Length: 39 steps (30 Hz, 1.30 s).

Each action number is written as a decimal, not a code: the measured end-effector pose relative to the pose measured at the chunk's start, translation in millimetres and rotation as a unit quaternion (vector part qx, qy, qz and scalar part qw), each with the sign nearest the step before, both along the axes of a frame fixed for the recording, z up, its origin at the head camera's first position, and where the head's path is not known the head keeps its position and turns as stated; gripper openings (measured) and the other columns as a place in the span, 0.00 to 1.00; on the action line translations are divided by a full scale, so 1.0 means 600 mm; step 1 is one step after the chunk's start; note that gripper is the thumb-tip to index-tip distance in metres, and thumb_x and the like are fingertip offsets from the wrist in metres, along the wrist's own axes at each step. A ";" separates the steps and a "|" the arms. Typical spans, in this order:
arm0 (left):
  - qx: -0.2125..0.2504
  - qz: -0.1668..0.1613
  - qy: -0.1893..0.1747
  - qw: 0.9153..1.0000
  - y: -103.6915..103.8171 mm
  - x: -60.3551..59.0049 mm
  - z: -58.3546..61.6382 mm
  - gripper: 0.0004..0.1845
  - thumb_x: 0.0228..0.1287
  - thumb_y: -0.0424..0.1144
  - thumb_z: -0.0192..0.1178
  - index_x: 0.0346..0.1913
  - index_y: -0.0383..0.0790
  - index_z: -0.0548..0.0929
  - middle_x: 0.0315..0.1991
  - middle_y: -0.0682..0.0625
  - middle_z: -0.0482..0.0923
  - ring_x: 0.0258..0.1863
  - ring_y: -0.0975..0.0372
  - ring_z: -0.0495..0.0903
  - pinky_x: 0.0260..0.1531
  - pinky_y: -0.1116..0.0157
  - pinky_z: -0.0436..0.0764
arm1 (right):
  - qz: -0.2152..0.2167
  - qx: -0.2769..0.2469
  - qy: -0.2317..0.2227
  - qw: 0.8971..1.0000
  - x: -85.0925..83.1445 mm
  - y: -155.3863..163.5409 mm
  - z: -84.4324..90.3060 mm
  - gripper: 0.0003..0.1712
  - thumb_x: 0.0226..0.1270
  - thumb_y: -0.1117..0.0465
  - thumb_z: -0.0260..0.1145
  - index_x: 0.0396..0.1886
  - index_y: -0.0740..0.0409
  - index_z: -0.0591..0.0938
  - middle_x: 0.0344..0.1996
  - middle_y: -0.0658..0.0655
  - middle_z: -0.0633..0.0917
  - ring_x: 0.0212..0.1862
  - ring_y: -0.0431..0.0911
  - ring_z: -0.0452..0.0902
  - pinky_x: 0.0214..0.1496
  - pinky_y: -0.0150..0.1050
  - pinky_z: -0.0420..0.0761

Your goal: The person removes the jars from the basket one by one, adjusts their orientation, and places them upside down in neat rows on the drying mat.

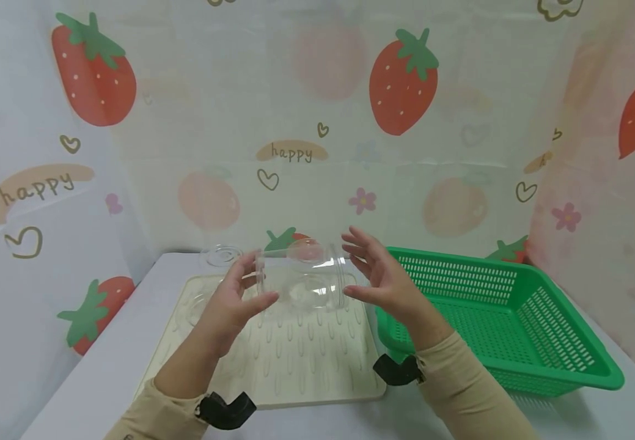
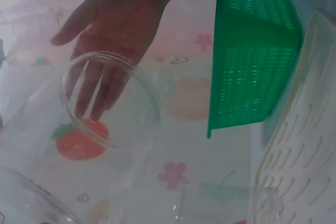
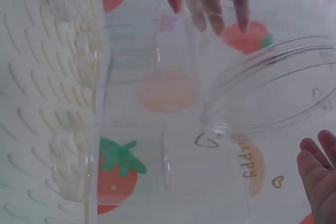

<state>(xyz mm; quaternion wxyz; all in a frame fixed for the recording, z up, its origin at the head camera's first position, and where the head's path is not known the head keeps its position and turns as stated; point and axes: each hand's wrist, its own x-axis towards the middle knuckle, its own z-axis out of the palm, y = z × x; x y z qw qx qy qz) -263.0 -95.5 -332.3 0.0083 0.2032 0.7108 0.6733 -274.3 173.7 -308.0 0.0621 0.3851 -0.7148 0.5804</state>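
A clear, see-through jar (image 1: 300, 278) is held sideways in mid-air over the cream mat. My left hand (image 1: 234, 293) grips its left end, the thumb at the near side and the fingers at the far side. My right hand (image 1: 380, 275) stands at the jar's right-hand rim, fingers spread and thumb tip right by the edge. Through the round rim (image 2: 110, 56) in the left wrist view, the right hand's palm and straight fingers show. In the right wrist view the left hand's fingers (image 3: 212, 3) appear behind clear walls.
Under the jar lies a cream ridged mat (image 1: 295, 379) on a white table. Other clear round vessels (image 3: 73, 166) stand on it, their outlines faint. A green perforated basket (image 1: 581, 366) is at the right. Strawberry-print cloth (image 1: 323, 110) hangs behind and at both sides.
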 end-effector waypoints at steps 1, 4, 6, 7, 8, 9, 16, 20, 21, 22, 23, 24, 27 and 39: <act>-0.032 0.016 0.000 0.999 0.003 0.001 0.000 0.41 0.54 0.39 0.63 0.69 0.48 0.53 0.65 0.44 0.54 0.65 0.50 0.55 0.53 0.51 0.69 | -0.008 0.011 0.007 1.000 0.000 -0.001 0.003 0.50 0.53 0.69 0.68 0.71 0.55 0.50 0.67 0.57 0.58 0.68 0.51 0.54 0.67 0.40 0.57; -0.103 0.049 0.011 0.993 0.011 0.003 -0.003 0.43 0.51 0.44 0.67 0.68 0.50 0.55 0.64 0.45 0.57 0.64 0.50 0.58 0.51 0.51 0.72 | -0.028 0.053 0.034 0.998 0.001 -0.008 0.006 0.51 0.51 0.70 0.69 0.71 0.55 0.51 0.66 0.56 0.60 0.67 0.47 0.55 0.66 0.38 0.58; -0.141 0.064 0.021 0.988 0.016 0.005 -0.006 0.45 0.48 0.48 0.69 0.68 0.51 0.55 0.63 0.46 0.58 0.64 0.51 0.59 0.51 0.53 0.73 | -0.038 0.088 0.049 0.994 0.000 -0.014 0.005 0.51 0.50 0.69 0.70 0.70 0.55 0.52 0.65 0.55 0.61 0.67 0.46 0.56 0.66 0.37 0.58; -0.152 0.068 0.029 0.986 0.019 0.005 -0.007 0.46 0.47 0.48 0.69 0.69 0.51 0.55 0.63 0.45 0.58 0.63 0.51 0.60 0.51 0.53 0.73 | -0.042 0.103 0.053 0.992 0.000 -0.017 0.003 0.51 0.50 0.68 0.71 0.70 0.54 0.52 0.65 0.54 0.61 0.67 0.45 0.56 0.66 0.37 0.59; -0.166 0.072 0.037 0.983 0.021 0.005 -0.008 0.47 0.46 0.50 0.70 0.69 0.51 0.56 0.62 0.46 0.58 0.63 0.52 0.61 0.51 0.54 0.73 | -0.045 0.119 0.056 0.990 -0.001 -0.019 0.000 0.51 0.50 0.67 0.72 0.70 0.54 0.53 0.65 0.54 0.61 0.67 0.46 0.56 0.66 0.38 0.59; -0.179 0.074 0.046 0.980 0.022 0.005 -0.009 0.48 0.45 0.51 0.70 0.69 0.51 0.56 0.62 0.46 0.58 0.62 0.52 0.61 0.51 0.55 0.73 | -0.048 0.135 0.056 0.988 -0.001 -0.022 -0.002 0.51 0.50 0.65 0.72 0.70 0.53 0.53 0.65 0.53 0.62 0.66 0.46 0.57 0.66 0.38 0.59; -0.283 0.100 0.117 0.947 0.028 0.006 -0.011 0.51 0.40 0.57 0.70 0.68 0.48 0.58 0.61 0.46 0.60 0.59 0.51 0.65 0.50 0.51 0.72 | -0.084 0.263 0.042 0.960 -0.001 -0.039 -0.021 0.52 0.46 0.49 0.74 0.69 0.45 0.58 0.63 0.49 0.65 0.64 0.46 0.61 0.63 0.46 0.65; -0.310 0.103 0.134 0.936 0.031 0.010 -0.010 0.51 0.38 0.58 0.71 0.67 0.46 0.61 0.60 0.46 0.61 0.58 0.52 0.66 0.54 0.51 0.69 | -0.099 0.336 0.038 0.936 0.000 -0.051 -0.033 0.53 0.43 0.43 0.74 0.69 0.48 0.59 0.64 0.49 0.65 0.65 0.44 0.60 0.62 0.46 0.66; -0.315 0.103 0.134 0.934 0.032 0.011 -0.011 0.51 0.37 0.59 0.71 0.67 0.46 0.61 0.59 0.46 0.61 0.57 0.53 0.66 0.54 0.52 0.69 | -0.097 0.347 0.038 0.932 0.000 -0.054 -0.037 0.54 0.43 0.43 0.74 0.69 0.49 0.59 0.65 0.49 0.64 0.65 0.44 0.59 0.63 0.45 0.65; -0.319 0.102 0.138 0.932 0.034 0.011 -0.011 0.51 0.37 0.59 0.71 0.67 0.45 0.62 0.59 0.46 0.61 0.57 0.53 0.66 0.54 0.52 0.69 | -0.094 0.353 0.038 0.930 0.000 -0.057 -0.040 0.55 0.42 0.43 0.74 0.69 0.50 0.58 0.66 0.49 0.63 0.66 0.44 0.58 0.64 0.44 0.64; -0.323 0.102 0.142 0.930 0.035 0.012 -0.012 0.51 0.37 0.59 0.71 0.67 0.45 0.62 0.58 0.46 0.62 0.57 0.54 0.66 0.54 0.53 0.69 | -0.093 0.358 0.039 0.928 0.000 -0.061 -0.042 0.56 0.42 0.43 0.74 0.70 0.51 0.57 0.67 0.49 0.62 0.67 0.44 0.56 0.64 0.44 0.63; -0.328 0.102 0.147 0.927 0.036 0.012 -0.013 0.51 0.36 0.59 0.71 0.67 0.45 0.62 0.58 0.46 0.62 0.57 0.54 0.66 0.54 0.53 0.70 | -0.094 0.361 0.039 0.927 0.000 -0.064 -0.045 0.57 0.42 0.43 0.74 0.70 0.51 0.56 0.67 0.50 0.61 0.67 0.44 0.56 0.65 0.44 0.62; -0.341 0.104 0.169 0.919 0.038 0.013 -0.015 0.52 0.36 0.58 0.72 0.67 0.45 0.62 0.57 0.46 0.63 0.57 0.55 0.65 0.53 0.54 0.70 | -0.103 0.362 0.039 0.926 0.002 -0.071 -0.054 0.59 0.41 0.42 0.75 0.70 0.51 0.54 0.67 0.50 0.61 0.67 0.44 0.56 0.64 0.44 0.63; -0.288 0.092 0.227 0.926 0.035 0.013 -0.007 0.49 0.42 0.54 0.71 0.68 0.42 0.60 0.63 0.47 0.59 0.62 0.55 0.61 0.57 0.54 0.68 | -0.180 0.281 0.033 0.942 0.004 -0.073 -0.075 0.58 0.38 0.45 0.77 0.69 0.49 0.56 0.63 0.49 0.66 0.62 0.44 0.62 0.59 0.47 0.69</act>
